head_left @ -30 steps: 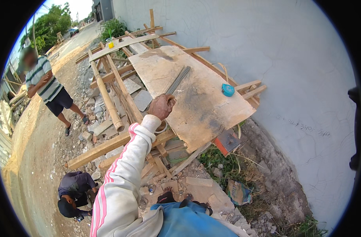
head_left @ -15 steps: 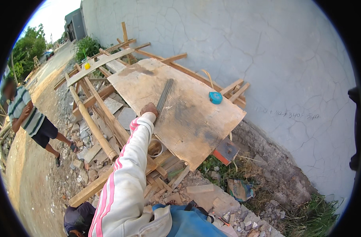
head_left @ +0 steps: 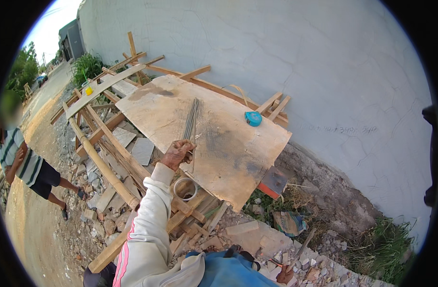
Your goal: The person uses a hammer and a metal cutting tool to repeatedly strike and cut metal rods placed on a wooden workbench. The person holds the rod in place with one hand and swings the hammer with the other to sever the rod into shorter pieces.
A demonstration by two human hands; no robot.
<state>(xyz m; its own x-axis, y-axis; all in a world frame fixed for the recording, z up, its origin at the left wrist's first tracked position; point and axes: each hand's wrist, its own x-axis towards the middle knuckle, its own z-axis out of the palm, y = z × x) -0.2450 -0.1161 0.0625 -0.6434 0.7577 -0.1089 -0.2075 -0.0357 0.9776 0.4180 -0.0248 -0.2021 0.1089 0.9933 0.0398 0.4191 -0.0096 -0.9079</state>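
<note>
On the tilted plywood board [head_left: 228, 143] lies a bundle of thin grey metal rods [head_left: 190, 118]. My left hand [head_left: 177, 154] is closed at the near end of the bundle, its fingers pinching one thin rod [head_left: 194, 160] that stands slightly apart from the others. Low on the right, my right hand [head_left: 284, 275] is closed round a long, narrow, brownish bar [head_left: 305, 244] that points up and to the right; its exact kind is unclear. A blue tape measure [head_left: 253, 118] rests near the board's far right edge.
Timber beams and a bamboo pole [head_left: 101, 162] lie left of the board, over rubble. A white bucket [head_left: 185, 189] stands below its near edge. A grey wall [head_left: 324, 71] rises behind. A person in a striped shirt [head_left: 30, 153] stands at left.
My left hand has drawn back toward me and lifted one rod slightly apart from the bundle. My right hand has come into view at the lower right with the bar. The view has shifted slightly.
</note>
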